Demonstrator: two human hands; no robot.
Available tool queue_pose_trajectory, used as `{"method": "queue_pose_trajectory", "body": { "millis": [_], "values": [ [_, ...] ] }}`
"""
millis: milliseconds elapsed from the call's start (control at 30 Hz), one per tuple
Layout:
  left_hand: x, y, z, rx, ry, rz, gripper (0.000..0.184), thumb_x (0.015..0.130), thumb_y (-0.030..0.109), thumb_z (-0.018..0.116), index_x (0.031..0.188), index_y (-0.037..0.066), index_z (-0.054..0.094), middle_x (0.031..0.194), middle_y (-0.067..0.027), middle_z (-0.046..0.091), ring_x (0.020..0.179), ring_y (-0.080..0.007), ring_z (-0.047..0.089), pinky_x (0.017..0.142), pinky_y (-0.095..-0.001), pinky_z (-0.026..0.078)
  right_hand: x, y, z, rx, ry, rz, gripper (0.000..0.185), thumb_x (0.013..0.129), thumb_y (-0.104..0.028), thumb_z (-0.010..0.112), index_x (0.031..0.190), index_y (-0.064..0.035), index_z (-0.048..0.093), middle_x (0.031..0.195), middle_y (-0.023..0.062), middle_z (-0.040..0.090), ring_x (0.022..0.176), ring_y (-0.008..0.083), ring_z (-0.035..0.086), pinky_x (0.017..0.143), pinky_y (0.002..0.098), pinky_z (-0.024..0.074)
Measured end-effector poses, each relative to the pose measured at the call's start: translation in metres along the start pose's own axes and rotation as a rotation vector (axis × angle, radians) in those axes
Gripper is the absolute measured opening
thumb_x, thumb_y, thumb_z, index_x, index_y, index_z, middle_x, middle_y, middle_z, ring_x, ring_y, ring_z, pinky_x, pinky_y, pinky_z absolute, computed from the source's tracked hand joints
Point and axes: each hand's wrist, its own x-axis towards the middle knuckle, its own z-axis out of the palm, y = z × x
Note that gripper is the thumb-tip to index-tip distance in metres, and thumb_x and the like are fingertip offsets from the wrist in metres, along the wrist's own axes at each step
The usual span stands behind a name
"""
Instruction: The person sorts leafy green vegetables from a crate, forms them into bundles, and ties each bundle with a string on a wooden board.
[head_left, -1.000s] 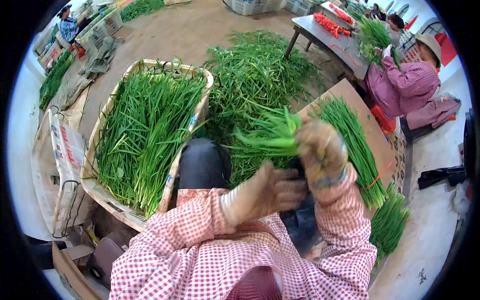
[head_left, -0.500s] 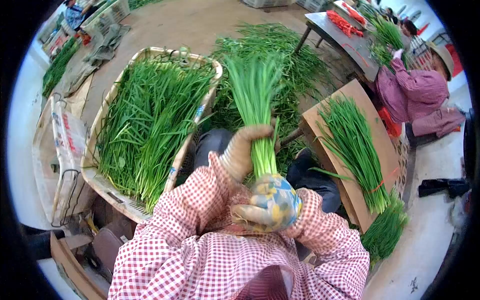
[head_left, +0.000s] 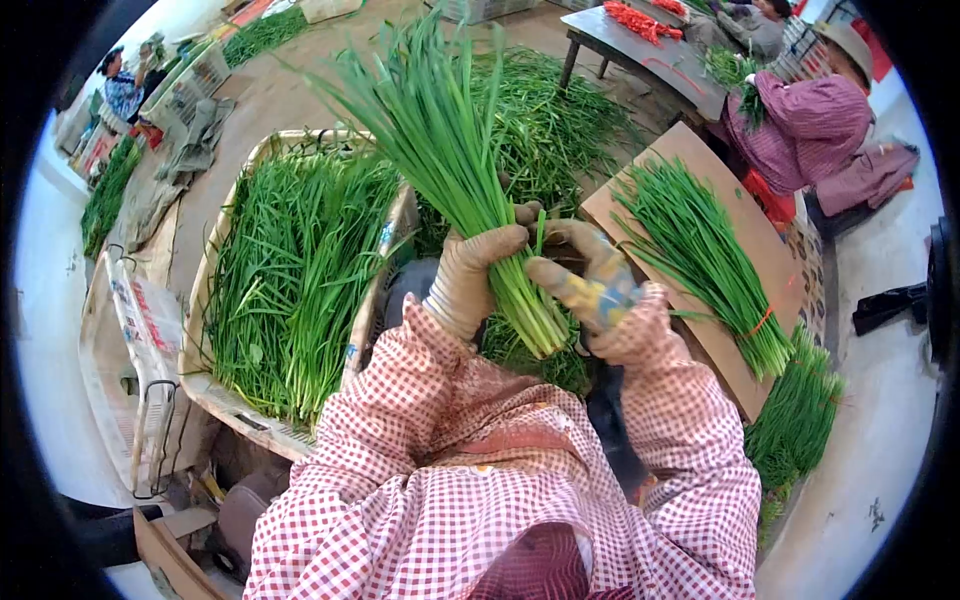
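Note:
A bunch of long green stalks (head_left: 435, 165) is gripped in my gloved left hand (head_left: 475, 270), its leaves fanning up and left and its pale cut ends pointing down and right. Beside those lower stalks, my right hand (head_left: 590, 275), in a blue-and-yellow patterned glove, has its fingers bent around a short green blade (head_left: 540, 235). To the right, a bundle of stalks (head_left: 705, 260) with a red tie lies on a cardboard sheet (head_left: 735, 385). A cream plastic crate (head_left: 195, 352) on the left holds many loose stalks (head_left: 300, 280).
Loose greens (head_left: 550, 125) are heaped on the floor ahead. More bundles (head_left: 795, 420) lie at the lower right. A table (head_left: 640, 60) with red ties (head_left: 640, 22) stands at the upper right, near a person in a hat (head_left: 805, 125). Another person (head_left: 122, 92) sits far left.
The bunch has tilted, its leafy tops swinging up and left in my left hand. My right hand has moved up and right from below the stalk ends to their side.

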Motion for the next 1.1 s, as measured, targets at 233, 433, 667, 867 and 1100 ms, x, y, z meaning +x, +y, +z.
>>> {"method": "queue_pose_trajectory", "body": {
  "millis": [233,433,667,867,1100],
  "values": [
    [0.006,0.000,-0.036,-0.245,0.158,0.084,0.042,0.077,0.001,0.066,0.116,0.005,0.050,0.097,-0.0106,0.063,0.083,-0.0248,0.063,0.083,-0.0392,0.054,-0.013,0.008,0.050,0.830,0.069,0.035,0.021,0.089,-0.020,0.067,0.103,-0.0061,0.061,0.093,-0.0005,0.064,0.087,0.0073,0.057,0.079,0.0249,0.0476],
    [0.023,0.039,-0.052,-0.087,0.136,0.161,0.038,0.073,0.005,0.071,0.108,0.003,0.055,0.089,-0.0081,0.063,0.080,-0.0240,0.064,0.076,-0.0398,0.055,-0.064,0.040,0.007,0.106,-0.595,0.087,0.049,0.084,-0.033,0.069,0.122,-0.0059,0.054,0.108,0.0185,0.063,0.104,0.0298,0.060,0.092,0.0372,0.0456],
    [0.050,-0.030,-0.001,0.776,-0.133,-0.012,0.043,0.070,0.004,0.077,0.109,0.001,0.060,0.099,-0.0072,0.067,0.087,-0.0160,0.064,0.079,-0.0310,0.053,-0.014,0.036,-0.078,-0.088,-0.201,0.181,0.101,0.071,-0.046,0.076,0.144,0.0015,0.025,0.140,0.0248,0.040,0.129,0.0338,0.042,0.107,0.0407,0.0350],
    [0.137,-0.132,0.070,0.281,-0.494,-0.260,0.065,0.072,0.012,0.078,0.129,0.007,0.045,0.121,-0.0050,0.057,0.110,-0.0149,0.053,0.098,-0.0328,0.043,0.059,0.041,-0.112,0.132,0.180,-0.115,0.086,0.078,-0.034,0.074,0.142,-0.0003,0.027,0.136,0.0210,0.043,0.124,0.0296,0.046,0.104,0.0402,0.0380],
    [0.211,-0.227,0.027,-0.039,-0.442,-0.465,0.069,0.077,0.030,0.073,0.132,0.009,0.038,0.133,-0.0092,0.048,0.125,-0.0237,0.041,0.111,-0.0369,0.030,0.087,0.043,-0.118,-0.063,0.084,-0.002,0.068,0.083,-0.031,0.068,0.135,0.0000,0.038,0.126,0.0187,0.052,0.118,0.0270,0.051,0.101,0.0383,0.0414]
  ]
}}
